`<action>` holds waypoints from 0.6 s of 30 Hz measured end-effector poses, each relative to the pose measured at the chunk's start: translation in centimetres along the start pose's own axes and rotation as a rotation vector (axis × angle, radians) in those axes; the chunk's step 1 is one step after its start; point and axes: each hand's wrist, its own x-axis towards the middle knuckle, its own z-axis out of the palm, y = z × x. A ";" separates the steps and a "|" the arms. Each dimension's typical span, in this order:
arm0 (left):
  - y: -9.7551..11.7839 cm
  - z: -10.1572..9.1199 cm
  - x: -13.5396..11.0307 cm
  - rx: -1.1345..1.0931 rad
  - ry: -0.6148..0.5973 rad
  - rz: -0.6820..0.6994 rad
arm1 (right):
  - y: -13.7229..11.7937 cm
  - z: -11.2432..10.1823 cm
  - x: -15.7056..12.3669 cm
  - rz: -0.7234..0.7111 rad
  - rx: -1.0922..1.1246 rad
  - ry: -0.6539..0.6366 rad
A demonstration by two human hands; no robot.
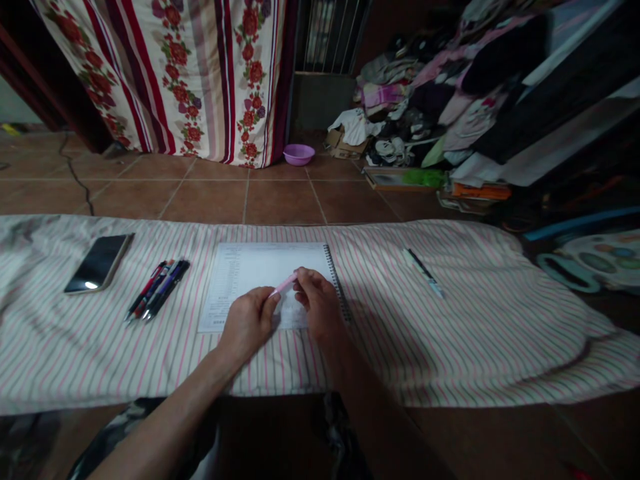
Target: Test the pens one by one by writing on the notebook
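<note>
Over a spiral notebook (280, 260) I hold a slim pink pen (284, 285) level between both hands. The fingers of my left hand (250, 317) are closed round its lower left end. At the upper right end, my right hand (319, 303) pinches the tip between thumb and fingers. The notebook lies on the striped cloth, its wire binding on the right and printed text along its left side. My hands hide part of the page's lower half. Whether the pen has a cap is too small to tell.
A phone (100, 263) and a bunch of several pens (157, 290) lie to the left on the striped cloth (480, 347). One more pen (423, 272) lies to the right. Beyond are a tiled floor, a purple basin (299, 155), a floral curtain (200, 80) and piled clothes (450, 87).
</note>
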 end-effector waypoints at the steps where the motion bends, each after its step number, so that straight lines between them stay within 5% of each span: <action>1: 0.0 0.1 -0.1 0.035 0.003 0.012 | 0.0 -0.1 0.1 -0.014 -0.025 0.004; 11: 0.4 0.2 -0.2 0.467 -0.023 -0.006 | -0.1 -0.5 0.1 -0.021 -0.117 -0.031; 18: 0.2 0.5 -0.5 0.352 0.013 -0.023 | -0.4 -0.3 0.1 -0.021 -0.015 0.000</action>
